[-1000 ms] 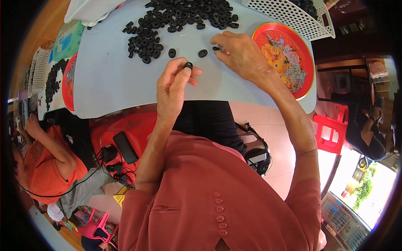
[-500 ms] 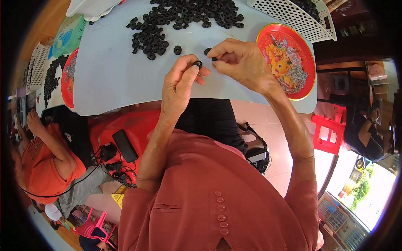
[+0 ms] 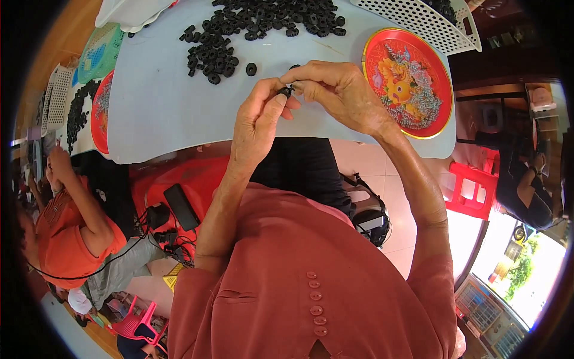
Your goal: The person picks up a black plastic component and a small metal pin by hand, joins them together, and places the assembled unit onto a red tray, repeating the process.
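Above the table's near half, my left hand (image 3: 260, 116) is closed, pinching a small black oval plastic cord-lock piece (image 3: 284, 91) between thumb and fingers. My right hand (image 3: 344, 93) meets it from the right, thumb and forefinger pinched together at the piece's edge. A small black part between those fingertips is mostly hidden. One loose black piece (image 3: 251, 69) lies just beyond my left hand, and another (image 3: 295, 67) shows partly behind my right fingers. Farther back spreads a pile of similar black pieces (image 3: 221, 60).
On the pale table (image 3: 161, 113), a red round flowered tray (image 3: 439, 113) with many small silvery bits stands right. Behind it is a white perforated basket (image 3: 412, 18) of black parts. A green basket (image 3: 98, 54) is at left, beside a seated person in orange (image 3: 78, 239).
My right hand has moved left with its small black part, closing the gap to the piece in my left hand. My left hand has barely moved.
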Motion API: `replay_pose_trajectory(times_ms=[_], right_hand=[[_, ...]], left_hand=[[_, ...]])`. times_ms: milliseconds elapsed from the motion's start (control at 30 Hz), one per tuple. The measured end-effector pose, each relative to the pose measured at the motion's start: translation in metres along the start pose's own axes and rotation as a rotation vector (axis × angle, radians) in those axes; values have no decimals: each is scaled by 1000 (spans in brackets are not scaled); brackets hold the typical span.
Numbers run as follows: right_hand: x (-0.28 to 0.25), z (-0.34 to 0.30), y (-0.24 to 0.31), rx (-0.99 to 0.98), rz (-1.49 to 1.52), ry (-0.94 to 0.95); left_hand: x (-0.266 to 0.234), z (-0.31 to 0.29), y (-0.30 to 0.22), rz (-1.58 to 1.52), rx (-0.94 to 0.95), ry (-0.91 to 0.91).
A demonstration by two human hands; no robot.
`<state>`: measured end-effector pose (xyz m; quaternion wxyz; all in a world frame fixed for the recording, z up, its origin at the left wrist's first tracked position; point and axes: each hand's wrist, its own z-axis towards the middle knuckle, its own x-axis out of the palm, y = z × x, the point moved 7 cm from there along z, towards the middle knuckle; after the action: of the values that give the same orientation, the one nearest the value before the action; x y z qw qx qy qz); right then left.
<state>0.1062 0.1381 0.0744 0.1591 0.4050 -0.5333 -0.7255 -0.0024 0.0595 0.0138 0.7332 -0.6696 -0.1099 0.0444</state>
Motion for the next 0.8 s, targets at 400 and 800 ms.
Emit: replay_pose_trajectory(times_ms=[400, 800], right_hand=[[2, 3, 1, -161, -67, -4], [0, 7, -9, -38, -31, 34]], left_hand=[[4, 3, -2, 82, -14, 17], [2, 5, 0, 75, -12, 11]])
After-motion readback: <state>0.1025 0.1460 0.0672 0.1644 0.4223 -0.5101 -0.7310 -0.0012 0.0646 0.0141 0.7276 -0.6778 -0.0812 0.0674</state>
